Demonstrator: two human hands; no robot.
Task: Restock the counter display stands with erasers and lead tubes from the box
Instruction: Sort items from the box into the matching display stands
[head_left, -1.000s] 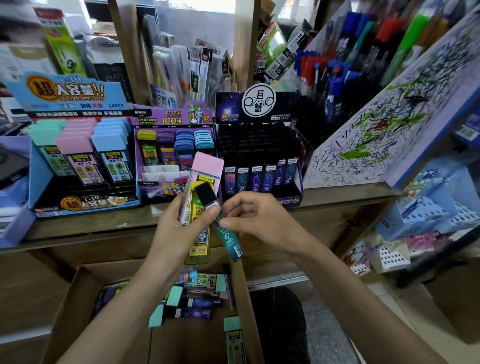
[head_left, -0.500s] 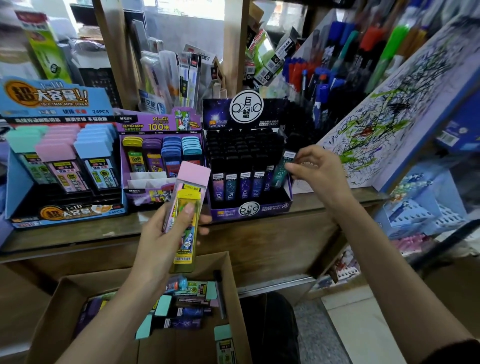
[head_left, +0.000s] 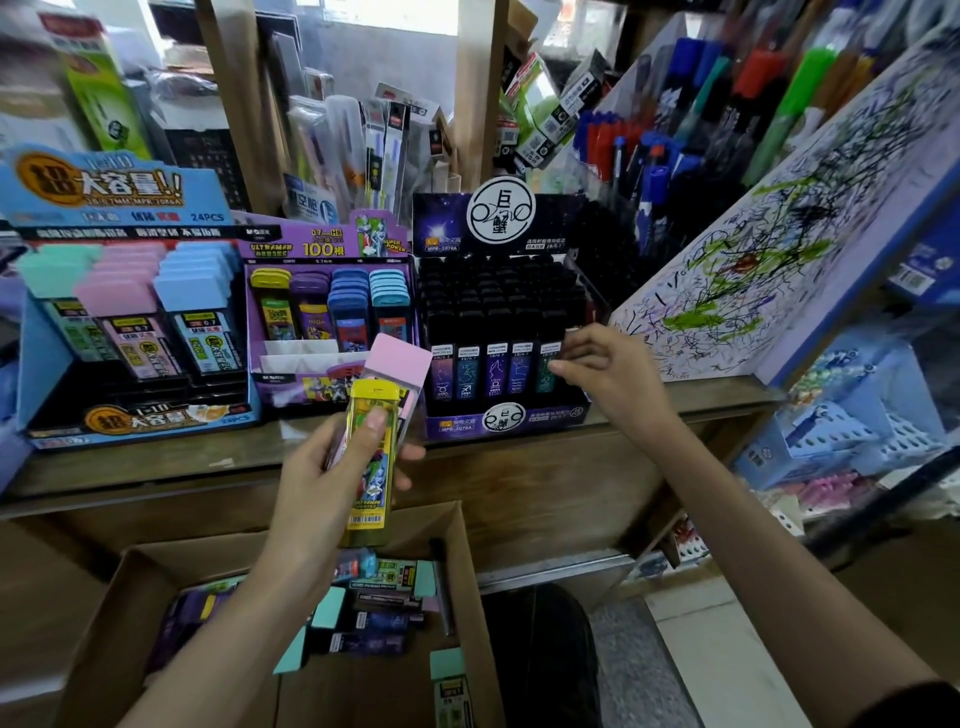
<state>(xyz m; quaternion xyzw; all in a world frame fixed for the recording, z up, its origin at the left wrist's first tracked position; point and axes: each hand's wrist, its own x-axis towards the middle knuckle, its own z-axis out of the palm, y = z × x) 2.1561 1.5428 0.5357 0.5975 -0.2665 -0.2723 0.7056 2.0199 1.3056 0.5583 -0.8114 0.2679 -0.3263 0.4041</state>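
My left hand (head_left: 332, 467) grips two lead tubes above the cardboard box (head_left: 93, 649): a yellow tube (head_left: 370, 499) in front and a pink-capped tube (head_left: 402, 364) behind it. My right hand (head_left: 610, 379) is at the front right of the black display stand (head_left: 506, 415), fingertips touching a teal lead tube (head_left: 546, 366) that stands in the stand's front row. The purple display stand (head_left: 291, 374) and the blue display stand (head_left: 135, 415) sit to the left on the counter. Several tubes lie in the box.
A scribbled test pad (head_left: 779, 249) leans at the right, close to my right hand. Pen racks (head_left: 675, 130) and hanging packs fill the shelves behind the stands. The wooden counter edge (head_left: 519, 457) runs under the stands. Blue baskets (head_left: 857, 431) sit low at the right.
My right hand carried the teal tube from my left hand up to the black stand and set it in the front row's right end. My left hand kept the yellow and pink tubes.
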